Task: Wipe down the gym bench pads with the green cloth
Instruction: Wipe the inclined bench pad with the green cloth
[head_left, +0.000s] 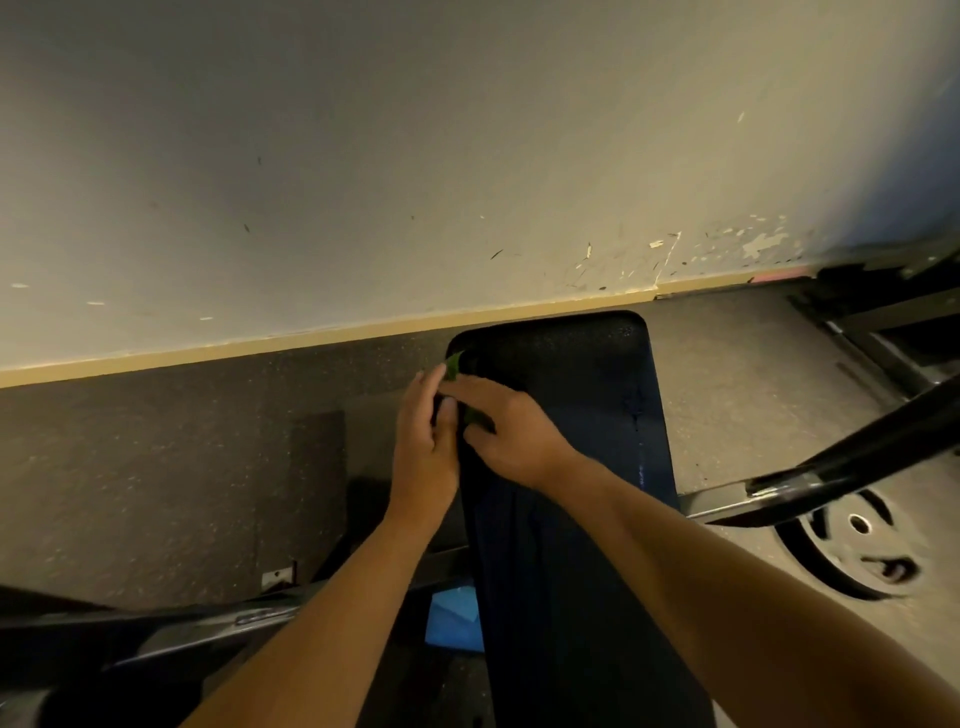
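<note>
Bench pad (566, 467) — dark, long, rounded at the far corners. Runs from the near edge of view out toward the wall (363, 156), stopping just short of the pale baseboard (260, 345).

Green cloth (453, 367) — small, mostly hidden. Sits bunched at the pad's left edge near its far end, with only a pointed tip and a sliver between fingers and thumb showing.

Left hand (426, 441) — reaches along the pad's left side, fingers curled up at the cloth's tip, clamped on the cloth.

Right hand (511, 431) — crosses over the pad from the right, fingers and thumb pinched on the same cloth, touching the left hand.

Floor (156, 467) — dark speckled rubber left of the bench, paler grey to the right.

Weight plate (852, 545) — black, flat on the floor, right of the bench.

Black bar (857, 457) — slants across above the plate.

Blue object (454, 618) — lies low beside the pad's left edge, partly under it; kind not clear.
</note>
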